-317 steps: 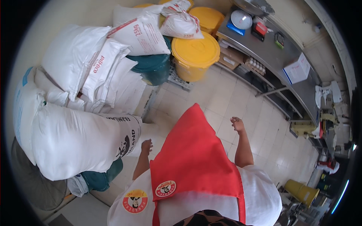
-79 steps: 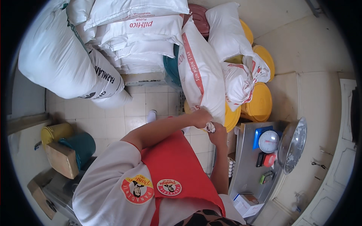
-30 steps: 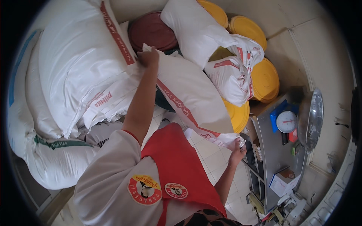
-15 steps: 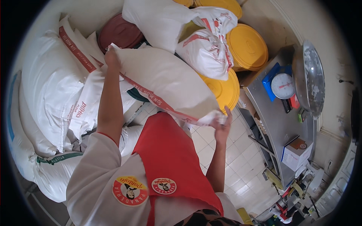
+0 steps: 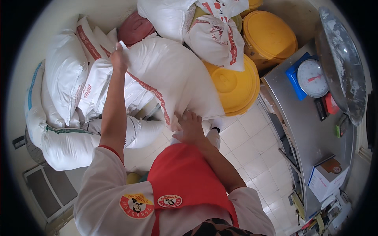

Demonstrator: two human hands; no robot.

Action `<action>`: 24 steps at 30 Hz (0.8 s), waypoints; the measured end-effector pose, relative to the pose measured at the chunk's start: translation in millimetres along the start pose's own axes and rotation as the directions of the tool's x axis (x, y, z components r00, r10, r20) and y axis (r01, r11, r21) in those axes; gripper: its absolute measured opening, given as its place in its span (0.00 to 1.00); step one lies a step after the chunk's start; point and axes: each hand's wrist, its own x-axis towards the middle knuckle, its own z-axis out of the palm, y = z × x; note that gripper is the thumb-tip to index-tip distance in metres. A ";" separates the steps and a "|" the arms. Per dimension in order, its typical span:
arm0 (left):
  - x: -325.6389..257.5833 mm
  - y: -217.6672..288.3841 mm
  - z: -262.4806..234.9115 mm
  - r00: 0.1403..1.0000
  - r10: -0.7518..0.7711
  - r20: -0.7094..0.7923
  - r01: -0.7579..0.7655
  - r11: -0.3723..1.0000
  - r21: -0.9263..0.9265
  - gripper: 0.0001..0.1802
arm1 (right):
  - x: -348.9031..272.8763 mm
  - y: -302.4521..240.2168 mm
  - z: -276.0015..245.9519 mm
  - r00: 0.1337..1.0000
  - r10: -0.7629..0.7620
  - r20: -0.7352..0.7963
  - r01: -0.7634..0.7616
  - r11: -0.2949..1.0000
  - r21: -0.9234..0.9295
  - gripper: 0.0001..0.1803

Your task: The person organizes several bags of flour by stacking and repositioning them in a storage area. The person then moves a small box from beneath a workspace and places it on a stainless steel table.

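A large, full white flour sack with a red printed band stretches in front of me, bulging toward the far right. My left hand is closed round its upper left corner, with a bit of white cloth sticking out above the fist. Close to my red apron, my right hand grips the sack's near lower end, its fingers curled on the gathered cloth beside the red band. The undersides of the fingers are hidden, and so is what bears the sack from beneath.
Several stacked white sacks fill the left. A dark red lidded bin, a tied white sack and yellow lidded drums stand beyond. On the right, a metal table carries a dial scale, a large metal pan and a box.
My right hand has moved left and toward my body with the sack's near end, so the sack bunches and bends. The left hand keeps its corner. The whole view has shifted.
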 end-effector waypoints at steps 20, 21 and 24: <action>23.3 -107.9 -83.2 0.937 0.336 -0.099 -0.177 0.697 0.695 0.25 | -3.9 -7.4 169.3 0.997 0.066 0.039 -0.070 0.992 0.105 0.31; 18.4 -108.6 -83.1 0.929 0.358 -0.096 -0.198 0.698 0.688 0.25 | 12.5 4.9 155.6 0.986 0.156 0.055 -0.166 0.923 0.347 0.26; 8.1 -105.7 -86.1 0.910 0.401 -0.105 -0.209 0.664 0.718 0.22 | 80.0 31.4 74.8 0.813 0.068 -0.579 0.091 0.966 0.241 0.09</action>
